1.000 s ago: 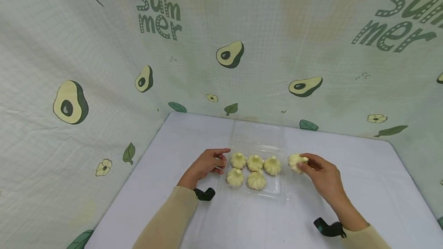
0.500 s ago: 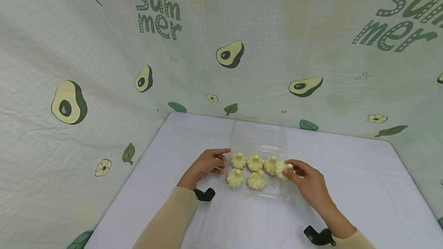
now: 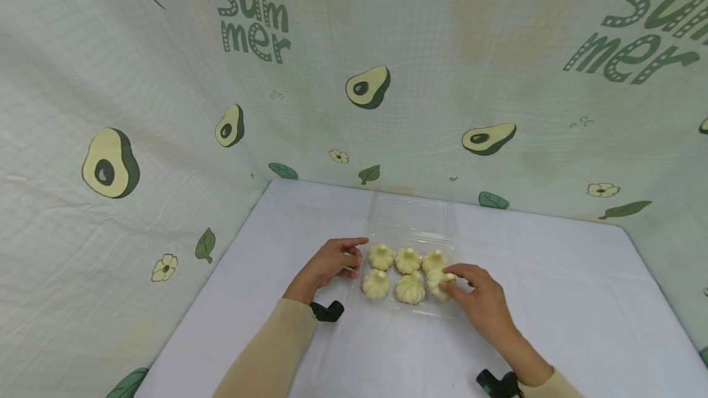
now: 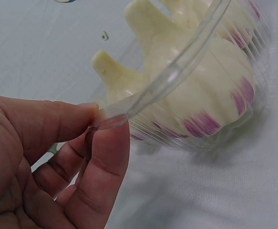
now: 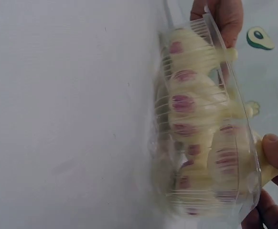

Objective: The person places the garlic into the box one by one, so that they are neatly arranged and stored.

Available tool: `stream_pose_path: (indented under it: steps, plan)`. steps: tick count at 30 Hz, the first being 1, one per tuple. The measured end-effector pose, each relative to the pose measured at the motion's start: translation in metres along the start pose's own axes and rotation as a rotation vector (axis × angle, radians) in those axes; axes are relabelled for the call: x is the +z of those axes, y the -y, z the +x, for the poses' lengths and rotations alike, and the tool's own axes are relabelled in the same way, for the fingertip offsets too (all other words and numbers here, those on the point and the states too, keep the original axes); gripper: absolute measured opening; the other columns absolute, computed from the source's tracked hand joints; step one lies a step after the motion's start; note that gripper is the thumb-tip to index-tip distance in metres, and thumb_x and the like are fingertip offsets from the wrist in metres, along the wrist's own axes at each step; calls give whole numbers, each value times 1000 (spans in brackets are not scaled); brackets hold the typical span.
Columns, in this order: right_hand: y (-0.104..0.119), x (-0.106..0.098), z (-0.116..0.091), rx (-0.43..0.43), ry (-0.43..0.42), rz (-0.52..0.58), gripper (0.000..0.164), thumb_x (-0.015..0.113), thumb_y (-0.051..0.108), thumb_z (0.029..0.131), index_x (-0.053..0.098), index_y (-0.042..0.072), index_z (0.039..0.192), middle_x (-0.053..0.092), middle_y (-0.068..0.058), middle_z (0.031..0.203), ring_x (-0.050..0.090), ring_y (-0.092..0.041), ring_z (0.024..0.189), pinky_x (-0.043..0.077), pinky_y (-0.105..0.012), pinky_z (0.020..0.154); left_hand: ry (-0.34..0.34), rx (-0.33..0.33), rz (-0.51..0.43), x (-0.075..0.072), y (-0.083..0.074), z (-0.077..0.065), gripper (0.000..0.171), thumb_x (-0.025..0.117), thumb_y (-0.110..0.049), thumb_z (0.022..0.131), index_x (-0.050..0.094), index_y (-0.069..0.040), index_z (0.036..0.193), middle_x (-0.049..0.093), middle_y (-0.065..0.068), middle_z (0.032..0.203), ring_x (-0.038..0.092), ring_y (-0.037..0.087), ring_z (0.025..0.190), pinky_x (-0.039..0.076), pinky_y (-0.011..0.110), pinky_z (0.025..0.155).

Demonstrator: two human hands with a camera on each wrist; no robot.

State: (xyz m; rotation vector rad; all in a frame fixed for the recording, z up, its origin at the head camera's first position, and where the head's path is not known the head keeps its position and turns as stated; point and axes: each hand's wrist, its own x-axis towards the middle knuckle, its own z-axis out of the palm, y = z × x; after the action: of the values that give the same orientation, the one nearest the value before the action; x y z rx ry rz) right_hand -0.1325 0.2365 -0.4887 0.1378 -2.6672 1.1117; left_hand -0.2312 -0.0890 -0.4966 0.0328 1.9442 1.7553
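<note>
A clear plastic clamshell box (image 4: 170,71) holds several whitish garlic bulbs (image 3: 410,289) in two rows, their stems pointing up. My left hand (image 3: 332,261) pinches the box's left rim between thumb and finger, as the left wrist view shows closely. With thumb and fingers, my right hand (image 3: 482,300) grips the stem of one garlic bulb (image 3: 438,284) at the near right corner of the box. In the right wrist view this held bulb (image 5: 227,162) is inside the ribbed wall. Whether it touches the bottom is hidden. Purple streaks mark the bulbs' lower sides.
The clear lid (image 3: 410,215) lies folded back behind the box. A white cloth covers the table (image 3: 570,275). Behind and at the left hangs a printed curtain (image 3: 420,35) with avocados and lettering. A black wrist camera (image 3: 328,311) sits on the left wrist.
My right hand has moved left with the garlic bulb, from beside the box into its near right corner. The left hand has stayed at the left rim.
</note>
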Motion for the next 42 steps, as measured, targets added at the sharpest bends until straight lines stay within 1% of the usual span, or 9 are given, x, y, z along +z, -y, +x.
stream_pose_path:
  steps: [5, 8, 14, 19, 22, 27, 30, 38, 42]
  plan:
    - [-2, 5, -3, -21, -9, -11, 24, 90, 19, 84, 81, 14, 106, 73, -8, 122, 64, -31, 116, 56, -49, 90, 2, 2, -3, 1, 0, 0, 57, 67, 3, 98, 59, -13, 152, 61, 4, 100, 58, 16, 74, 60, 27, 64]
    - [-4, 9, -5, -45, -5, -23, 23, 91, 18, 83, 82, 12, 103, 70, -9, 123, 60, -33, 119, 53, -51, 91, -2, 2, -6, 1, -1, 0, 57, 67, 4, 98, 60, -13, 151, 61, 4, 99, 58, 15, 74, 60, 27, 64]
    - [-8, 18, -6, -106, -38, -45, 25, 94, 11, 76, 81, 10, 97, 67, -10, 121, 56, -30, 116, 50, -43, 87, 4, 10, -7, 0, 1, 1, 57, 68, 3, 98, 60, -12, 151, 61, 5, 99, 58, 15, 73, 60, 27, 64]
    - [-10, 22, -7, -139, -59, -62, 26, 95, 9, 74, 80, 10, 96, 67, -11, 120, 54, -28, 115, 48, -38, 85, 7, 14, -5, 0, 0, 0, 57, 66, 4, 98, 59, -13, 152, 61, 5, 100, 58, 16, 72, 60, 27, 64]
    - [-12, 23, -7, -145, -60, -66, 27, 95, 10, 74, 80, 9, 96, 66, -10, 120, 53, -28, 115, 46, -30, 85, 8, 13, -5, 0, 1, 0, 57, 66, 4, 99, 59, -13, 152, 61, 6, 100, 58, 16, 72, 60, 27, 64]
    - [-13, 24, -7, -147, -61, -56, 27, 95, 9, 74, 80, 9, 96, 66, -10, 121, 52, -28, 116, 36, -14, 87, 6, 10, -4, -1, 1, 0, 57, 66, 3, 99, 58, -14, 153, 61, 6, 101, 58, 16, 73, 60, 27, 64]
    - [-14, 25, -7, -148, -62, -55, 28, 96, 9, 73, 80, 8, 96, 66, -10, 120, 52, -29, 116, 35, -12, 88, 3, 7, -3, 0, 2, 1, 56, 66, 3, 99, 59, -14, 153, 61, 6, 101, 58, 16, 73, 60, 27, 65]
    - [-12, 24, -7, -125, -42, -66, 29, 95, 11, 75, 79, 9, 99, 65, -9, 121, 52, -27, 115, 42, -24, 86, 1, 7, -8, 0, 2, 2, 57, 66, 4, 99, 58, -13, 153, 60, 6, 102, 58, 16, 74, 60, 27, 65]
    - [-12, 22, -7, -111, -29, -53, 30, 95, 13, 77, 79, 10, 102, 64, -9, 122, 51, -26, 116, 41, -24, 86, 0, 6, -10, 0, 2, 1, 57, 66, 4, 99, 58, -13, 153, 60, 6, 102, 59, 15, 74, 60, 26, 65]
